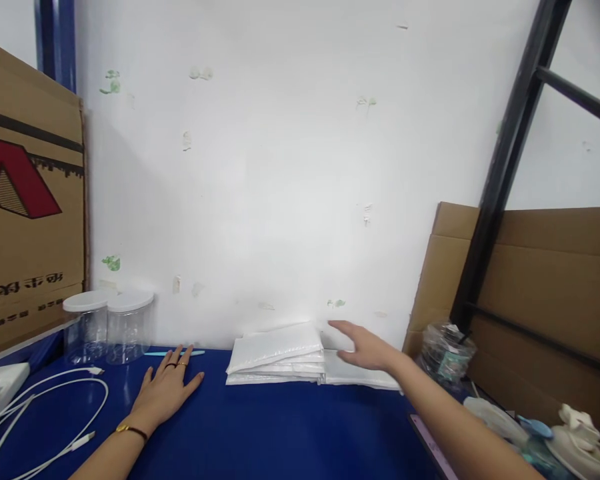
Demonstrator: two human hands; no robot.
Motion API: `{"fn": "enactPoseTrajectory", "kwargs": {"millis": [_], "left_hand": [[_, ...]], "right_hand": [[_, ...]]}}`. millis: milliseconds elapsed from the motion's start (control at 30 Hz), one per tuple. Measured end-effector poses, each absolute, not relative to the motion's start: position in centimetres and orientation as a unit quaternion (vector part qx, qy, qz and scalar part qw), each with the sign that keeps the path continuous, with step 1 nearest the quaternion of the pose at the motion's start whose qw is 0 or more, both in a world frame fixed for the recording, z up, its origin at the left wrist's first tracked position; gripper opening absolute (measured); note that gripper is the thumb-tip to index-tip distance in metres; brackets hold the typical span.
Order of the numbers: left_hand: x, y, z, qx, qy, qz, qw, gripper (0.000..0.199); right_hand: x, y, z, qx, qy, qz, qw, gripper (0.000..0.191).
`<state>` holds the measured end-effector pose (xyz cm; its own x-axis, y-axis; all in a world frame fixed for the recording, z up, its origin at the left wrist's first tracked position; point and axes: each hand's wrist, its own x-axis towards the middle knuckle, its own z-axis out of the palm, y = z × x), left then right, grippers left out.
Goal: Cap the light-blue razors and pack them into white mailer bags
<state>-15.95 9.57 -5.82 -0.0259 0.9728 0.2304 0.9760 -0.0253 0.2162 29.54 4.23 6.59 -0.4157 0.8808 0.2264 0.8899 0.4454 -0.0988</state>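
My left hand (164, 392) lies flat on the blue tabletop (280, 433), fingers spread and holding nothing. Its fingertips reach a thin light-blue stick (197, 353) by the wall, partly hidden behind them. My right hand (363, 347) hovers with thumb and fingers apart, empty, just right of a stack of white plastic envelopes (280, 353). Under and behind that hand another flat white envelope (375, 381) lies against the wall, partly covered by the hand. Whether the right hand touches it cannot be made out.
Two clear lidded jars (130, 330) and a looped white cable (105, 393) are at the left, beside a large cardboard box (30, 200). On the right are a phone (433, 447), a plastic-wrapped container (447, 353), a black metal frame (505, 147) and cardboard panels (550, 287).
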Motion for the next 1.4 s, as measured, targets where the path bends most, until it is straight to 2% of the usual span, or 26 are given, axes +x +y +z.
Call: {"fn": "enactPoseTrajectory", "kwargs": {"millis": [100,200,267,400,500,567,633,733,900,1000,1167,1400], "left_hand": [[-15.8,9.1,-5.2,-0.706,-0.683,-0.184,0.025,0.081],[-15.0,8.3,-3.7,-0.733,-0.644,-0.213,0.049,0.086],[-13.8,7.4,-2.4,-0.763,-0.602,-0.228,0.062,0.091],[-9.8,4.5,0.0,-0.827,-0.507,-0.236,0.057,0.103],[-6.3,1.8,0.2,-0.875,-0.448,-0.185,0.005,0.119],[-4.5,0.2,-0.3,-0.892,-0.427,-0.14,-0.043,0.119],[-3.3,-1.0,-0.6,-0.901,-0.417,-0.092,-0.076,0.109],[-2.2,-2.0,0.5,-0.908,-0.415,-0.026,-0.059,0.093],[-0.1,-3.4,5.9,-0.904,-0.415,0.102,0.004,0.089],[1.3,-4.4,9.1,-0.899,-0.41,0.153,0.015,0.079],[3.3,-5.3,12.3,-0.886,-0.417,0.193,0.063,0.069],[4.6,-5.5,13.3,-0.886,-0.422,0.165,0.094,0.068]], "right_hand": [[24.0,5.4,5.6,-0.506,-0.851,-0.084,0.113,0.074],[20.8,6.5,4.7,-0.496,-0.849,-0.162,0.08,0.045],[19.8,6.4,4.7,-0.475,-0.855,-0.19,0.088,0.037],[19.3,2.5,4.4,-0.392,-0.868,-0.273,0.139,0.039],[19.6,-2.2,3.1,-0.35,-0.877,-0.287,0.163,0.042],[20.4,-5.0,2.0,-0.338,-0.889,-0.261,0.166,0.042],[21.8,-6.9,0.8,-0.347,-0.901,-0.204,0.164,0.041],[24.6,-8.3,-0.6,-0.398,-0.9,-0.07,0.166,0.046],[29.5,-8.3,-2.1,-0.52,-0.804,0.199,0.208,0.097],[30.8,-8.0,-2.8,-0.521,-0.778,0.293,0.194,0.114],[30.7,-7.8,-3.3,-0.503,-0.792,0.297,0.177,0.124],[29.0,-8.0,-3.4,-0.519,-0.796,0.255,0.181,0.123]]}}
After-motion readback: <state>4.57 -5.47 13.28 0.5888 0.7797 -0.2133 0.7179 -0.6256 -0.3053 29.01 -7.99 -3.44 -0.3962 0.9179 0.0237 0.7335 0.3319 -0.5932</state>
